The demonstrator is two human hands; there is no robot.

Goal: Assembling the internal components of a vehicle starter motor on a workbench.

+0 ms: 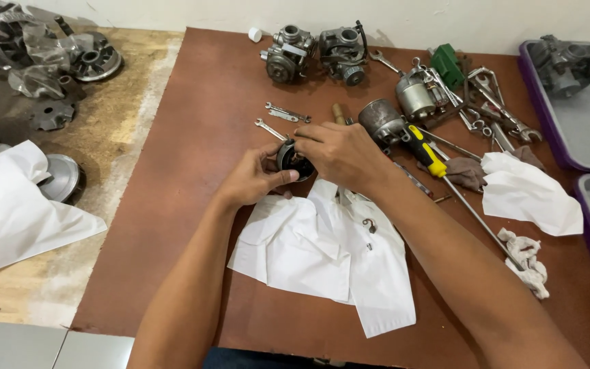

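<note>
A brown desk [192,273] carries everything, its far edge lined with two carburetors [315,51]. A crumpled white cloth [329,253] lies near the middle toward the near edge, with another white cloth [530,191] toward the right edge beside purple trays [548,130]. A yellow-handled screwdriver [438,171] lies right of centre among wrenches [285,113]. Just above the middle cloth, the left hand [254,179] cups a small dark round part [293,160], fingers curled around it. The right hand [343,154] covers the part's top, fingertips pinched on it.
</note>
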